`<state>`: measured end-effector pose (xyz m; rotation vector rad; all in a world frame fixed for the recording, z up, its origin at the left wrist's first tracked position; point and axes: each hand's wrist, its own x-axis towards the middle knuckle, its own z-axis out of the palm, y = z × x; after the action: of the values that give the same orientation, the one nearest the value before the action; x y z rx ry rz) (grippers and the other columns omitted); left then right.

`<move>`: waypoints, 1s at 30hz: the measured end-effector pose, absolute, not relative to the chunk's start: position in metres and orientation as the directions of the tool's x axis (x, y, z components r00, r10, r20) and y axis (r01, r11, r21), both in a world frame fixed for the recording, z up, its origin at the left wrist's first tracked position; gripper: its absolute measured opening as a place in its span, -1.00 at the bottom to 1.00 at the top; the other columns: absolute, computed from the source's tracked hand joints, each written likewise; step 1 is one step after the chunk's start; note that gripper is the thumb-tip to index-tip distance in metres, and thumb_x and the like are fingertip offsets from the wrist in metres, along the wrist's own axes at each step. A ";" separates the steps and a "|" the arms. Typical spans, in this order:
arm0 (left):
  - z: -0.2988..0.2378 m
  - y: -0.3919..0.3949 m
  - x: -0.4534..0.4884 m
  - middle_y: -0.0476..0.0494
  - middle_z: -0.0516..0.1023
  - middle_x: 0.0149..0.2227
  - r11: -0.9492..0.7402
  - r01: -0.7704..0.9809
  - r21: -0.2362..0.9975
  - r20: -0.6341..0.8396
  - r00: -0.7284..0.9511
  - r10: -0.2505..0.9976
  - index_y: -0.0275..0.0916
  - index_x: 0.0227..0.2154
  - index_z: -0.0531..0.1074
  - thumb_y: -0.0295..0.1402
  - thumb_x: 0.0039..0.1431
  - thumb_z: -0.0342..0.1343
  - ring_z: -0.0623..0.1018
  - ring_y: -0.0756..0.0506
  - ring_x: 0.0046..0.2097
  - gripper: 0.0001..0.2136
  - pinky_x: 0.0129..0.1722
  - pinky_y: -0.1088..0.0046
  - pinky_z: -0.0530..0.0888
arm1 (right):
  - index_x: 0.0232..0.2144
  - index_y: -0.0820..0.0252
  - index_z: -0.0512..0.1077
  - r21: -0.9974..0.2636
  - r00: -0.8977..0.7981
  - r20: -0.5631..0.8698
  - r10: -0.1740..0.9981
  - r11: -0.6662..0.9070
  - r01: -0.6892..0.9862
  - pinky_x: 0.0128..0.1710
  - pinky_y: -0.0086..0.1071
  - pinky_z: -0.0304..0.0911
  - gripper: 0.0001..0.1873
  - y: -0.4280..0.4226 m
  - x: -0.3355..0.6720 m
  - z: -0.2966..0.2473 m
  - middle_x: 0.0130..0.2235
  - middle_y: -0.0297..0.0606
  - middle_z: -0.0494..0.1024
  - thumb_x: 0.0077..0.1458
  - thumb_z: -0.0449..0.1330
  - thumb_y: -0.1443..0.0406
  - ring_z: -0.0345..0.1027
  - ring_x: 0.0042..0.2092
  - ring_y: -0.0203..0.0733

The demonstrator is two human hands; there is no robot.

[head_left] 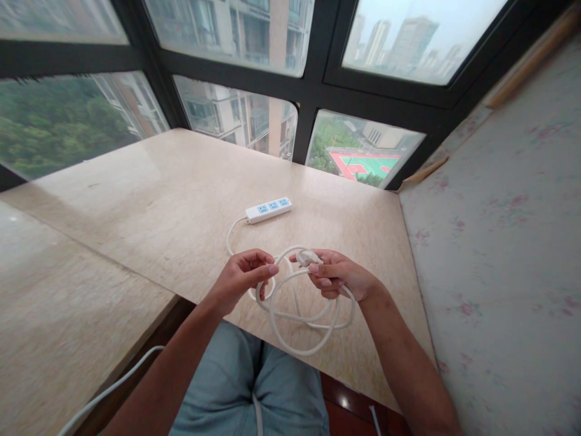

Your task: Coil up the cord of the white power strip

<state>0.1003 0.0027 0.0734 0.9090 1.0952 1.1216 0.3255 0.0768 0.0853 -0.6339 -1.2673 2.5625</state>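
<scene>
White and seemingly supple, the cable (304, 353) loops over the worktop (136, 200) at lower centre of the frame. The right hand (338, 275) pinches its plug (308, 258), a firm place to hold; the left hand (240, 275) closes thumb and fingers on a loop. The power strip (269, 210), mid-frame, looks light, rigid, graspable by its sides.

Wears light blue-grey trousers (236, 387), softly creased over both thighs, with a dark line where the legs meet. Shows a narrow pale strip (258, 412) running down the middle, too blurred to tell whether cord or trim. Has bare forearms (394, 339), slim and tapering toward the wrists, and bare hands (333, 275) with slender fingers and rounded thumbnails.
</scene>
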 end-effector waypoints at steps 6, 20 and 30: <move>0.080 -0.009 0.100 -0.03 0.50 -0.60 0.047 0.086 0.995 -0.039 -0.092 0.995 -0.28 -0.30 0.56 -0.25 -0.03 0.29 0.47 -0.01 -0.63 -0.75 -0.65 0.53 0.42 | -0.04 0.22 0.32 -0.813 -0.864 -0.294 0.408 -0.583 0.001 -0.71 -0.62 -0.22 -0.58 0.075 0.325 0.088 -0.59 -0.55 0.25 0.07 0.27 0.21 -0.29 -0.68 -0.58; 0.076 -0.009 0.104 -0.12 0.56 -0.45 -0.103 0.576 0.811 0.227 -0.147 0.963 -0.20 -0.34 0.54 -0.35 0.09 0.16 0.52 -0.09 -0.43 -0.90 -0.36 0.45 0.42 | -0.20 0.23 0.35 -0.906 -0.797 -0.294 0.528 -0.420 0.056 -0.71 -0.60 -0.18 -0.63 0.065 0.323 0.096 -0.57 -0.52 0.16 0.02 0.31 0.15 -0.10 -0.61 -0.50; 0.073 0.001 0.109 -0.11 0.53 -0.49 -0.071 0.770 0.634 0.247 -0.115 0.962 -0.27 -0.25 0.47 -0.36 0.20 0.02 0.52 -0.09 -0.45 -0.84 -0.38 0.42 0.39 | -0.26 0.21 0.34 -0.904 -0.798 -0.294 0.527 -0.425 0.053 -0.71 -0.61 -0.19 -0.66 0.068 0.326 0.094 -0.58 -0.53 0.16 0.01 0.31 0.14 -0.14 -0.62 -0.50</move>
<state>0.1090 0.0008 0.0726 1.8750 1.9224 0.9708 0.3255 0.0678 0.0938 -0.8083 -1.4813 2.2880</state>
